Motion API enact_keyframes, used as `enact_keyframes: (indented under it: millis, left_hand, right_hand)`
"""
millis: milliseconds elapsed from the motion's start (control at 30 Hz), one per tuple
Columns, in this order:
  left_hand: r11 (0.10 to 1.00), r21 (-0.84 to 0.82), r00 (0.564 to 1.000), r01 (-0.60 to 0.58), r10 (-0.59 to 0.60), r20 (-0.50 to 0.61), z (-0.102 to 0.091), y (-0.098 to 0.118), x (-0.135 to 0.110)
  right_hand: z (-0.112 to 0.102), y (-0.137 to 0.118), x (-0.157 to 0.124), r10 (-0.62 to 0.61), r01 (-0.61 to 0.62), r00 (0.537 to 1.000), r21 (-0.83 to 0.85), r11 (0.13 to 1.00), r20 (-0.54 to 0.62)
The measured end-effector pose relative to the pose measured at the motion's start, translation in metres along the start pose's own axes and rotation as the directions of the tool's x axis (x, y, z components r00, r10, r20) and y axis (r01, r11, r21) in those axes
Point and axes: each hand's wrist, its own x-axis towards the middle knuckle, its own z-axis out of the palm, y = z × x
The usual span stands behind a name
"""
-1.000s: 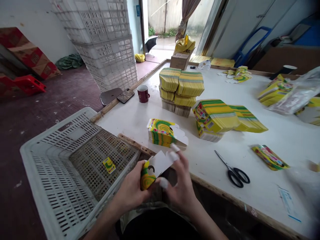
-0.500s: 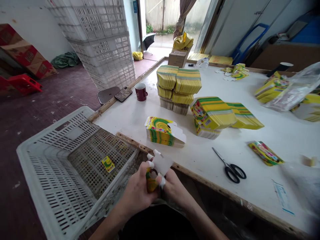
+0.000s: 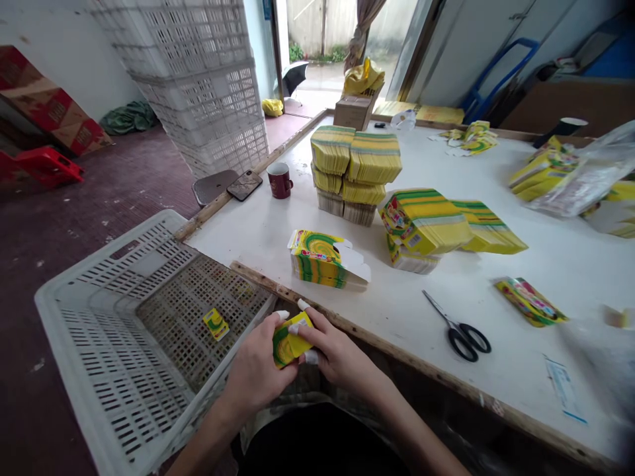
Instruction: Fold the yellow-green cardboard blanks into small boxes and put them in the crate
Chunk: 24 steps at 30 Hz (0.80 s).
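Between my hands, just off the table's front edge, is a small yellow and green carton point(image 3: 286, 345). My left hand point(image 3: 258, 360) wraps its left side. My right hand point(image 3: 331, 347) grips the other end, fingers over the top. White covers wrap several of my fingertips. The carton looks folded into a box shape; its underside is hidden. Ahead on the table lies a stack of flat cartons point(image 3: 317, 261) with a white flap sticking out to the right. A similar yellow carton point(image 3: 215, 324) lies in the white plastic crate point(image 3: 114, 390) at my left.
On the white table point(image 3: 377, 307) are black-handled scissors point(image 3: 461, 334), a packet point(image 3: 530, 302), larger carton stacks point(image 3: 354, 165) and more cartons point(image 3: 426, 221). A maroon mug point(image 3: 280, 181) and a phone point(image 3: 245, 186) stand near the left edge. Tall stacked crates point(image 3: 198, 86) rise behind.
The carton's white open flaps no longer show; its yellow printed face is now up. Both hands have turned it, and my right fingers have moved onto its top end.
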Motion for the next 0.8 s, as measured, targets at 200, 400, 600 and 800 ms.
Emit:
enact_keyframes:
  millis: [200,400,600,800]
  left_hand:
    - [0.999,-0.031,0.997,-0.014,0.016,0.073,-0.014,0.007,0.008]
    - [1.000,-0.030,0.999,-0.007,0.006,-0.052,-0.005,0.011,0.010]
    - [0.953,0.174,0.918,0.250,-0.176,-0.357,-0.039,-0.028,0.011]
    - [0.958,0.017,0.902,0.285,-0.263,-0.341,-0.041,-0.052,0.007]
  right_hand:
    - [-0.029,-0.012,0.009,-0.062,0.049,0.993,0.124,0.991,0.102]
    - [-0.006,-0.021,0.010,0.017,0.016,0.988,0.213,0.977,-0.155]
    - [-0.036,-0.009,0.020,0.044,-0.063,0.871,-0.024,0.998,-0.490]
    - [-0.080,0.026,0.058,0.056,-0.294,0.799,-0.307,0.905,-0.599]
